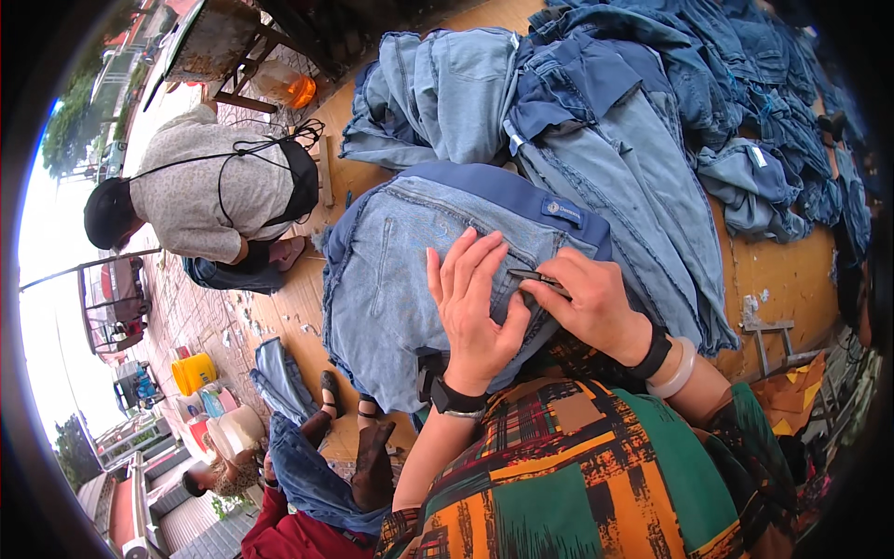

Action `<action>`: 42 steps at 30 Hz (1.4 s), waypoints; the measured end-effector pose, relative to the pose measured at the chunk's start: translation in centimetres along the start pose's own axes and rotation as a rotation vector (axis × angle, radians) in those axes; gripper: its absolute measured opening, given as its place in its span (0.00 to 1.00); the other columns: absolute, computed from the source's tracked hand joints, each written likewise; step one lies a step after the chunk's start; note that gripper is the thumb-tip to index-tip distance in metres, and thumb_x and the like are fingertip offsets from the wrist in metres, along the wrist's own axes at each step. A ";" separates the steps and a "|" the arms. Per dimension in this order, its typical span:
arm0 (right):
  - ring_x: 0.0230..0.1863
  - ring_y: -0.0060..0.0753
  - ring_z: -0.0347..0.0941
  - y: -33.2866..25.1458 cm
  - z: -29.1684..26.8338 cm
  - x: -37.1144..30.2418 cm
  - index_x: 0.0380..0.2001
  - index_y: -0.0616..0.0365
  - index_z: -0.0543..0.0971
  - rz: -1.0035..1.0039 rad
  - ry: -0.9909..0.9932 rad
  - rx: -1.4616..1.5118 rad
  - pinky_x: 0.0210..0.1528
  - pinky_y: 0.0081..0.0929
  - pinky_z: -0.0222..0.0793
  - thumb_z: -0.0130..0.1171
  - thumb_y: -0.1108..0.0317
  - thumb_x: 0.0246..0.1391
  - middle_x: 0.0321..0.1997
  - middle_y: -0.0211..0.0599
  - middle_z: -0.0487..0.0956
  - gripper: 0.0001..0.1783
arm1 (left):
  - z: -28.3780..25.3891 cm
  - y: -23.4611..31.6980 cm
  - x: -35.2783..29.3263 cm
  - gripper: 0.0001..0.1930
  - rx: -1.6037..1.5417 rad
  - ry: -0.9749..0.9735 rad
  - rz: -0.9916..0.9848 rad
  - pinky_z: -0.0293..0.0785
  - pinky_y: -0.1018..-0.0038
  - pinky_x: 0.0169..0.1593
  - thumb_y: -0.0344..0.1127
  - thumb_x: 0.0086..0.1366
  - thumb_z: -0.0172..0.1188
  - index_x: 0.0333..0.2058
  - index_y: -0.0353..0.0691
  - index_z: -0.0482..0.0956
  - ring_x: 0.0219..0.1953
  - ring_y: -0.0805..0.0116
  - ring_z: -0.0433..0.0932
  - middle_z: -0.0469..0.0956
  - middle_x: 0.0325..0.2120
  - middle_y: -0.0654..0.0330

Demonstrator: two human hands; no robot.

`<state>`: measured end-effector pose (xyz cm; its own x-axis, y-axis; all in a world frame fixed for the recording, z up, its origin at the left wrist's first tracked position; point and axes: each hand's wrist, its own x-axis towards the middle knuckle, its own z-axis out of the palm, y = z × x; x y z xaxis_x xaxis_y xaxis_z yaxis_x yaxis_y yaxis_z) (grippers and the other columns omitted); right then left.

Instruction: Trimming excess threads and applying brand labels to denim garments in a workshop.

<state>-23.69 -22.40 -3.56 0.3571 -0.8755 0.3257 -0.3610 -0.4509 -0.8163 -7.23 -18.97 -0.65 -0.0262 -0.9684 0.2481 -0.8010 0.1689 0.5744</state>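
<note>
A pair of inside-out light-blue jeans (358, 270) with a darker blue waistband is spread across my lap. My left hand (477, 303) lies on the denim near a seam, its fingers stretched out and holding nothing. Close to its right, my right hand (591, 303) is closed round small dark thread snips (535, 277), whose tips point toward my left fingers. The snips' handles are mostly hidden in my palm. A blue label (562, 212) sits on the waistband just beyond both hands.
Loose jeans (615, 149) lie on the tan board (740, 270) ahead, with a denim heap (745, 84) farther right. A person in a patterned shirt (209, 182) bends at the left. Someone in a red top (289, 526) sits lower left. A yellow bucket (194, 373) stands beyond.
</note>
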 end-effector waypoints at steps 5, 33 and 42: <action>0.20 0.33 0.68 0.2 0.0 -0.2 0.28 0.63 0.77 0.198 0.073 0.242 0.22 0.27 0.60 0.67 0.71 0.49 0.22 0.37 0.73 0.09 | -0.1 0.1 -0.1 0.25 -0.017 -0.001 -0.007 0.39 0.51 0.70 0.30 0.49 0.58 0.49 0.38 0.76 0.63 0.56 0.64 0.74 0.53 0.60; 0.21 0.07 0.54 4.5 -3.7 -3.0 0.38 0.61 0.77 0.761 0.350 0.682 0.22 0.13 0.49 0.59 0.61 0.62 0.24 0.16 0.68 0.13 | 0.5 -0.3 -0.5 0.02 -0.345 0.240 -0.146 0.47 0.53 0.69 0.26 0.63 0.57 0.30 0.37 0.76 0.53 0.61 0.75 0.81 0.40 0.58; 0.17 0.07 0.51 7.9 -4.3 -4.9 0.34 0.60 0.78 0.835 0.403 0.629 0.18 0.15 0.45 0.56 0.60 0.63 0.18 0.15 0.66 0.13 | -3.1 2.1 -4.2 0.08 -0.422 0.086 -0.227 0.70 0.66 0.50 0.28 0.58 0.64 0.35 0.34 0.76 0.43 0.58 0.77 0.78 0.37 0.53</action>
<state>-31.99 -22.44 -9.61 -0.1403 -0.9060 -0.3994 0.1832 0.3726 -0.9097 -6.94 -14.03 1.90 0.1852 -0.9737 0.1330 -0.4680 0.0317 0.8832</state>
